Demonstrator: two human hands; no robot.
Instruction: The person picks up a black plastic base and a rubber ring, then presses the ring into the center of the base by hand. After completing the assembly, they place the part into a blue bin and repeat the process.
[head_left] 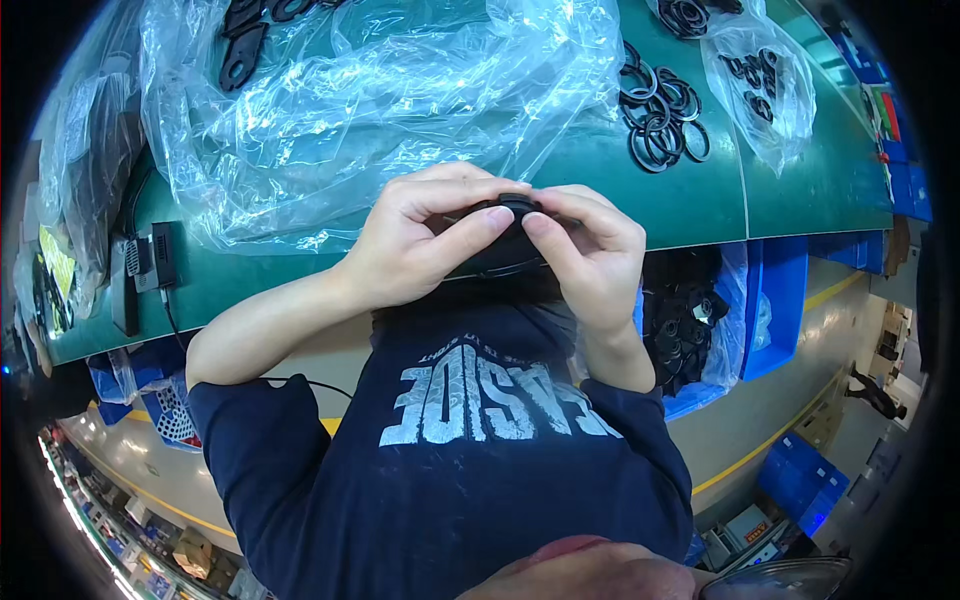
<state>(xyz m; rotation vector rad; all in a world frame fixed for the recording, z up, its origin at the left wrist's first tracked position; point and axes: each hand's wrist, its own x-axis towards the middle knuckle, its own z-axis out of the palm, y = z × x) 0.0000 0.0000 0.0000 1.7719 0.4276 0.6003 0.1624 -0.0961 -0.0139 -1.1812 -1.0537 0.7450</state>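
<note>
Close to my chest, at the table's near edge, both hands grip one black plastic part (516, 203) with a rounded top. My left hand (428, 225) has its thumb pressed against the part's front and its fingers wrapped behind. On the other side, my right hand (590, 240) pinches the same part, thumb in front and fingers over the top. Much of the part is covered by my fingers, so its full shape cannot be made out. Just beyond my hands lies a large clear plastic bag (330, 130), crumpled on the green table (590, 200).
Several black rings (655, 125) lie loose at the right. Beyond them is a clear bag (762, 90) holding small black parts. A blue bin (690, 320) of black parts stands below the table's right edge, beside another blue bin (775, 310). A black adapter (162, 255) with a cable sits left.
</note>
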